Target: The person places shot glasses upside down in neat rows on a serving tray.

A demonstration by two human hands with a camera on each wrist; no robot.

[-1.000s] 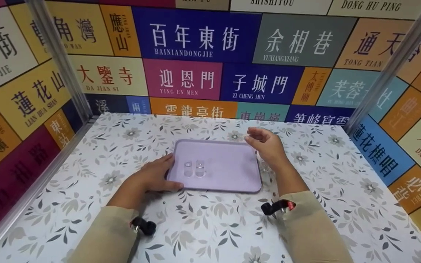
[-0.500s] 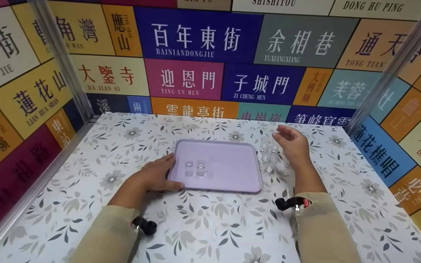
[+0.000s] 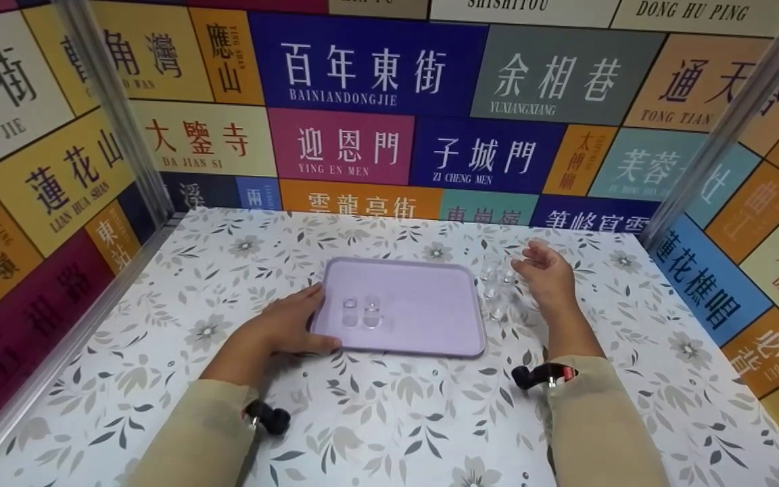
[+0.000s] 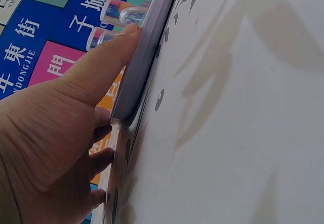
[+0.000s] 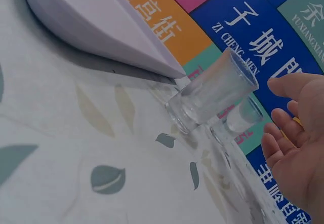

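Observation:
Two small clear shot glasses stand on the left part of a lilac tray. My left hand rests against the tray's near left corner, its thumb extended along the near rim, as the left wrist view shows. Right of the tray stand several more clear shot glasses, one close in the right wrist view with another glass behind it. Beside these, my right hand hovers with loosely bent fingers and nothing between them; the thumb tip overlaps a far glass in the head view.
A white floral cloth covers the table. Printed panels with street names stand along the back and both sides, with a clear upright post at the back left corner.
My right hand has moved right from over the tray's right edge to beside the glasses there, then dipped slightly. My left hand and the two glasses on the tray have stayed put.

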